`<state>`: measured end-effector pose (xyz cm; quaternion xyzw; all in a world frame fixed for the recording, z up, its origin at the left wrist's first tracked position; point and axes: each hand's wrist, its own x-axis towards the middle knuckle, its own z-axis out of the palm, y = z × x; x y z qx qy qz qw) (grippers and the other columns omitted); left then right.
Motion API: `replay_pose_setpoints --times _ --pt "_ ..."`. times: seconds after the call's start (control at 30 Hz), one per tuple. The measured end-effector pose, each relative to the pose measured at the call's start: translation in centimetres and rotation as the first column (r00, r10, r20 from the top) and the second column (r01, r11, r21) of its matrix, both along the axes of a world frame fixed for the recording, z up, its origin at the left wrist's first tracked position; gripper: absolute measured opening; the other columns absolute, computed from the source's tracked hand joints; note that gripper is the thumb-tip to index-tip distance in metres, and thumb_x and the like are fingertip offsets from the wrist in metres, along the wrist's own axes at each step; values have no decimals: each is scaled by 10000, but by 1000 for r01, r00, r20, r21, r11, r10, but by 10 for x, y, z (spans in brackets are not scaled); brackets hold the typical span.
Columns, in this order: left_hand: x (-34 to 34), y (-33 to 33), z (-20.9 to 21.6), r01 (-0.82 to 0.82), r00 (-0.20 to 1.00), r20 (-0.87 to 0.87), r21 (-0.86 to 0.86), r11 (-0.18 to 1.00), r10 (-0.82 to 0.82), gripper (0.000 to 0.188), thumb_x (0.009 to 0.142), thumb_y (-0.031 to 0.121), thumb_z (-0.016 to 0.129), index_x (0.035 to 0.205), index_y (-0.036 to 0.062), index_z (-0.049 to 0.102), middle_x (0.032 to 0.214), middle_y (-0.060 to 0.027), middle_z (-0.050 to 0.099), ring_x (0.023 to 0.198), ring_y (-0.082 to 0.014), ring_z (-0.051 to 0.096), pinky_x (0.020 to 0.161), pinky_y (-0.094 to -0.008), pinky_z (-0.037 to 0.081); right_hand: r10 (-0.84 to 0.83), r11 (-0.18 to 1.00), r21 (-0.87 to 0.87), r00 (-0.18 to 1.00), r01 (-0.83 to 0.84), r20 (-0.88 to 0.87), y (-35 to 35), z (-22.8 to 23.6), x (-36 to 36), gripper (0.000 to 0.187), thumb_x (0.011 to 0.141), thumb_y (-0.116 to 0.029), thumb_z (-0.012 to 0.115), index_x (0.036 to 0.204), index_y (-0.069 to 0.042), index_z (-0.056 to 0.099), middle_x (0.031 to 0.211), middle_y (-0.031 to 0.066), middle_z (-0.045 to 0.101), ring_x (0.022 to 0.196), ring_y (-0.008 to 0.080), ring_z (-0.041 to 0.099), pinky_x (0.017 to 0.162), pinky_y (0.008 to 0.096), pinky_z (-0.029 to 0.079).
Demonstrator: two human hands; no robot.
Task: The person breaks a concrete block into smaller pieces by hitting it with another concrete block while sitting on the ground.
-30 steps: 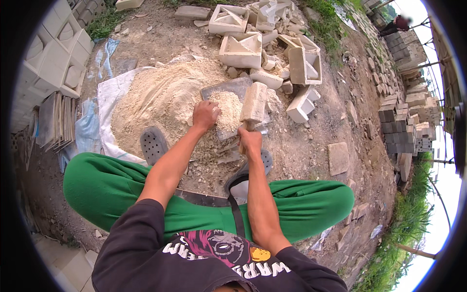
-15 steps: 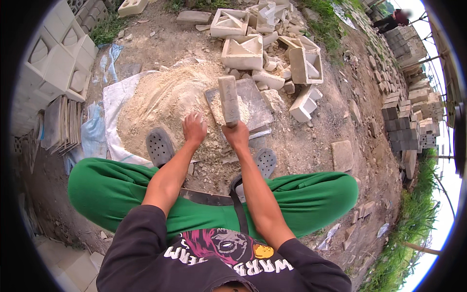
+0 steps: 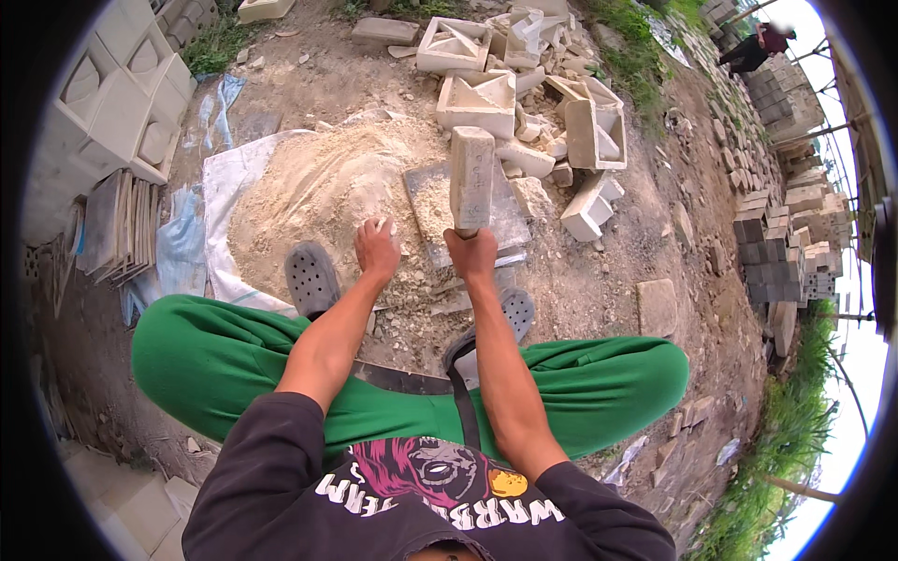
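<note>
My right hand [image 3: 471,254] grips a dusty, long block-headed mallet [image 3: 470,182], holding it over a dark flat slab [image 3: 511,213]. Pale crushed grit [image 3: 432,208] lies on the slab, partly hidden behind the mallet. Beside the slab, my left hand [image 3: 377,249] rests at the near edge of a heap of pale powder [image 3: 309,192], its fingers curled. A whitish bit shows at those fingertips, too small to name. Under the heap spreads a white sheet [image 3: 219,201].
Broken cream blocks [image 3: 477,103] and rubble pile up beyond the slab. Stacked blocks [image 3: 117,103] and thin boards [image 3: 117,224] stand at left. A flat stone [image 3: 657,309] lies at right. Another person [image 3: 756,47] is far off at upper right.
The mallet has risen and shifted right, with my right hand moving slightly the same way. My left fingers have drawn in at the heap's edge. The whole view has shifted a little.
</note>
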<state>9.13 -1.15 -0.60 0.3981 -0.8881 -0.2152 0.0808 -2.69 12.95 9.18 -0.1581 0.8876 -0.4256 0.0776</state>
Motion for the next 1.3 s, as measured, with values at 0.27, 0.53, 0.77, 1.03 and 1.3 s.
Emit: replay_pose_setpoints --times 0.27,0.53,0.77,1.03,1.3 --pt "1 -2 4 19 999 -30 -29 999 -20 512 832 183 714 1333 191 610 1283 -100 521 1225 -301 460 1033 -455 379 -34 887 445 945 -121 325 18 -30 1 389 700 -279 744 876 68 721 754 228 713 730 343 724 715 407 563" --pt "-1 2 4 11 1000 -8 -10 1000 -11 504 829 152 705 1324 178 617 1252 -115 522 1201 -320 463 1030 -455 382 8 998 63 987 -18 159 7 -6 1 353 719 -273 744 880 40 719 709 198 707 611 272 710 604 381 556" --pt "-6 5 6 1 1000 -26 39 999 0 535 819 110 695 1342 163 594 1267 -141 533 1197 -334 469 1033 -445 392 -53 911 386 887 -145 459 25 -39 4 585 645 -367 753 941 134 692 978 328 691 976 454 679 857 456 546" --pt "-3 7 -14 -92 969 -229 36 995 98 605 809 104 687 1379 5 512 1286 -179 545 1226 -380 456 1075 -456 366 -95 980 197 924 22 370 27 -14 4 430 703 -370 729 974 -36 745 923 262 717 960 405 696 837 465 549" --pt "-27 11 2 45 916 -400 -1 999 -42 503 825 137 685 1288 -25 573 1223 -212 559 1160 -381 508 1032 -457 399 -133 931 357 842 -75 524 33 -35 -12 508 650 -327 725 929 98 706 961 287 714 966 404 703 833 444 556"
